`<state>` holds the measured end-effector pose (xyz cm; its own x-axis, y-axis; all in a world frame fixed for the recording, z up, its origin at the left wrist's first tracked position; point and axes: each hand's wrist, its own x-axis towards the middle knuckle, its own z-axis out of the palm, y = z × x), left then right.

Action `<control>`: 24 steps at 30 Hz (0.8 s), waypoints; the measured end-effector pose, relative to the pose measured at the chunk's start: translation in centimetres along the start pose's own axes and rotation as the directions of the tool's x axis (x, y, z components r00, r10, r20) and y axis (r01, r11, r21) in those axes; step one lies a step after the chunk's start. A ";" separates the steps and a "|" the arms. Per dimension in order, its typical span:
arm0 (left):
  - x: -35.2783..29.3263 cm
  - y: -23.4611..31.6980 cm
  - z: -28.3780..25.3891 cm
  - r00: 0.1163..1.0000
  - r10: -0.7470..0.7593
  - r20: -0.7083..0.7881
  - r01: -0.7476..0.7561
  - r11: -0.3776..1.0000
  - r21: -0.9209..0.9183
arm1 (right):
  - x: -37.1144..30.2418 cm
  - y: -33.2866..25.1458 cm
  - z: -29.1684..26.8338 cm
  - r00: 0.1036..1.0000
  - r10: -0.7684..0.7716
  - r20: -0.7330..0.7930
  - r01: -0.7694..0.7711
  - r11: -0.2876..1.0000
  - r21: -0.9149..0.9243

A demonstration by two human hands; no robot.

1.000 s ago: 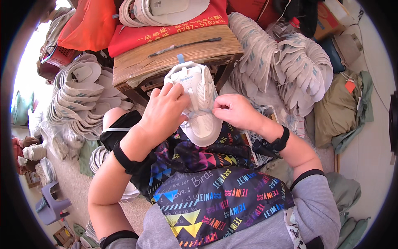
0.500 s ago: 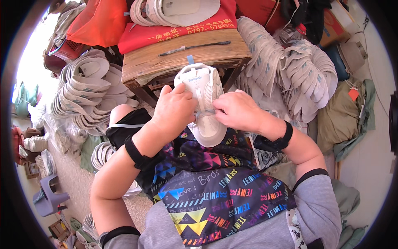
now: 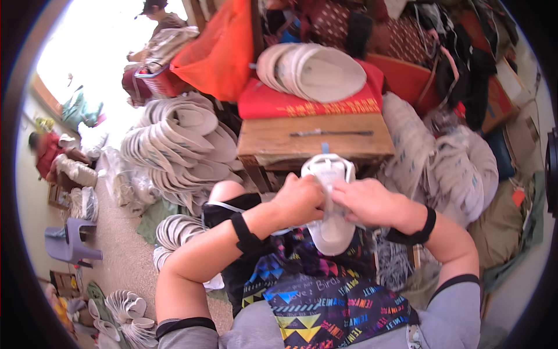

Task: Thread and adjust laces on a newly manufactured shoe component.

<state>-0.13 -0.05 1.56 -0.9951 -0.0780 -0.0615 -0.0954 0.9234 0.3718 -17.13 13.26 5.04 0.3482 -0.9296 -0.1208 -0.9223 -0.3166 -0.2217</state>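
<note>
A white shoe upper (image 3: 332, 234) rests over my lap, toe toward me, heel end against the front of a small wooden table. My left hand (image 3: 300, 200) is closed at its left side, with curled fingers at the throat opening. From the right, my right hand (image 3: 370, 203) has its fingers pinched together over the same opening. The fingertips of both hands nearly meet above the tongue. Whatever thin thing may lie between them is hidden and blurred. A thin dark rod-like tool (image 3: 331, 133) lies on the wooden table (image 3: 273, 139), beyond the shoe upper.
Nested white uppers (image 3: 331, 72) lie on a red cloth (image 3: 256, 106) at the table's back. Large piles of uppers stand left (image 3: 174, 139) and right (image 3: 459, 174). An orange-red bag (image 3: 218, 58) hangs behind. A grey-purple plastic stool (image 3: 72, 241) stands far left. Two people appear at the upper left.
The view has shifted, so the scene sits lower and further right. My hands have come closer together over the shoe upper's throat, where earlier a gap lay between them.
</note>
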 end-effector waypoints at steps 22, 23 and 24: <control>1.5 1.3 5.4 0.816 -0.381 -0.435 0.049 0.795 -0.605 | -1.2 0.6 0.9 0.998 0.032 -0.054 -0.027 0.996 0.080; 0.7 2.5 4.2 0.813 -0.338 -0.474 0.074 0.868 -0.492 | -1.4 0.7 1.0 0.998 0.030 -0.053 -0.025 0.996 0.081; 0.8 2.4 4.4 0.813 -0.340 -0.473 0.076 0.867 -0.492 | -1.6 0.7 1.1 0.996 0.048 -0.077 -0.039 0.993 0.112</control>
<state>-1.01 3.76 -1.68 -0.7894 -0.5550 0.2623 -0.1718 0.6100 0.7736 -18.15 14.74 3.99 0.2894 -0.9556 -0.0562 -0.9105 -0.2567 -0.3241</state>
